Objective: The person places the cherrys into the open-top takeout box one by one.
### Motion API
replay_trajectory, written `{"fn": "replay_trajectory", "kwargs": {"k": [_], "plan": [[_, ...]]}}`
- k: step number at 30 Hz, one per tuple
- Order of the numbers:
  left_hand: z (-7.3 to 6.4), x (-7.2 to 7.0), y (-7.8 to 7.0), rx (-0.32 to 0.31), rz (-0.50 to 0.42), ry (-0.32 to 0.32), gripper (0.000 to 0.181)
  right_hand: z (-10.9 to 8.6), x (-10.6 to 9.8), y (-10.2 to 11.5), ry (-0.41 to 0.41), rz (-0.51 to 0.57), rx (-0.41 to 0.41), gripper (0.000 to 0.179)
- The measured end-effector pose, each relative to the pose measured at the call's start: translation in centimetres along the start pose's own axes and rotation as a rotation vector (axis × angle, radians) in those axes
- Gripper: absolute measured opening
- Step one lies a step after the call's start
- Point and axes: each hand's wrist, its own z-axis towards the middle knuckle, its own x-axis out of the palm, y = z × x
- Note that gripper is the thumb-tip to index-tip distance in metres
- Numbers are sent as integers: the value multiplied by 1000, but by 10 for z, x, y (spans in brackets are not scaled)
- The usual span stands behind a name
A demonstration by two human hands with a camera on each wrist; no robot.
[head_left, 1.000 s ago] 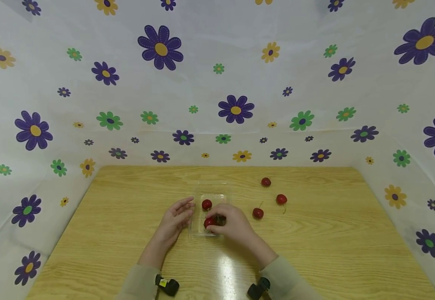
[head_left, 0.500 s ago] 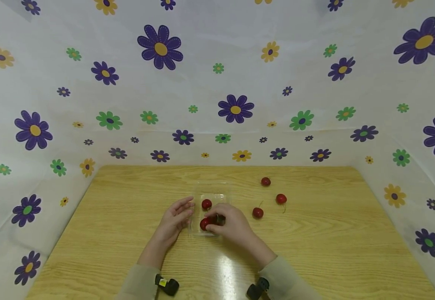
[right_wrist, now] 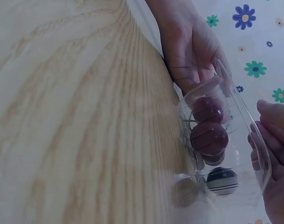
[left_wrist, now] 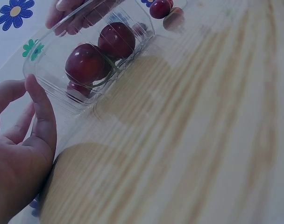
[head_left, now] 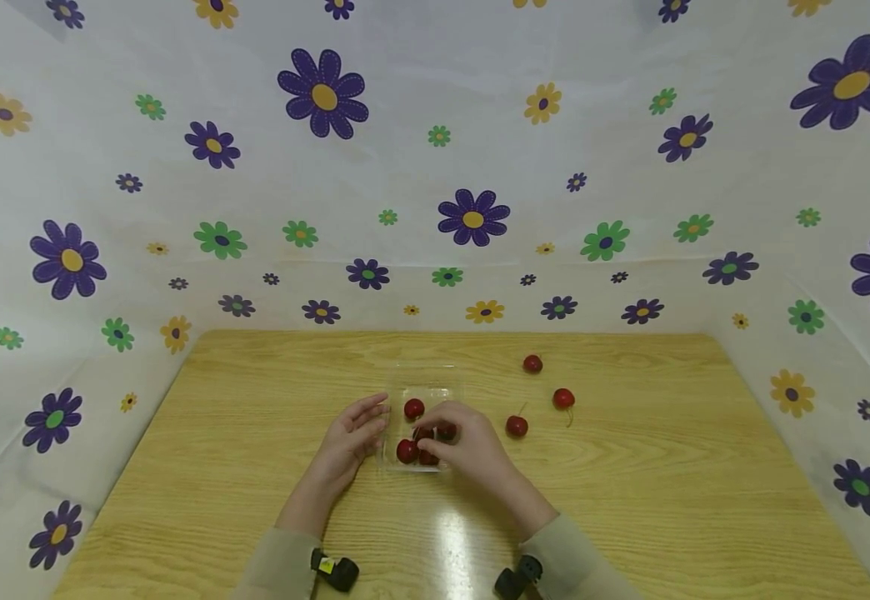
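Observation:
A clear plastic box (head_left: 397, 462) stands on the table with several dark red cherries (head_left: 407, 451) inside, one cherry (head_left: 414, 408) apart towards the back. My left hand (head_left: 347, 443) rests beside the box's left side, its fingers nearly straight; in the left wrist view a fingertip of the left hand (left_wrist: 25, 144) touches the clear wall. Over the box's right side, my right hand (head_left: 472, 446) hangs with thumb and forefinger apart above the cherries. In the right wrist view no cherry shows in the right hand (right_wrist: 277, 154), which lies partly behind the box's rim.
Three cherries lie on the wooden table (head_left: 652, 467) right of the box: a far cherry (head_left: 532, 363), a right-hand cherry (head_left: 563, 398) and a near cherry (head_left: 517, 426). A white flower-printed sheet (head_left: 405, 167) encloses the back and sides.
The cherry at my right hand has shifted left and down inside the box and left the fingers. Thumb and forefinger have spread, uncovering more cherries. My left hand has stayed still.

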Motion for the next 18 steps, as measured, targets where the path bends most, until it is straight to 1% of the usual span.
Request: {"fn": "replay_trajectory", "kwargs": {"k": [6,10,15,18], "plan": [[0,0,0,2,3,0,54,-1,-9,-2,-75,65,22,22],[-1,0,0,-1,5,2,54,-2,-18,-8,-119,79,42,23],[-1,0,-1,-1,2,8,55,-4,-29,-16,-173,47,70,24],[-2,0,-1,-5,1,10,55,-5,-36,-22,-204,17,70,23]]}}
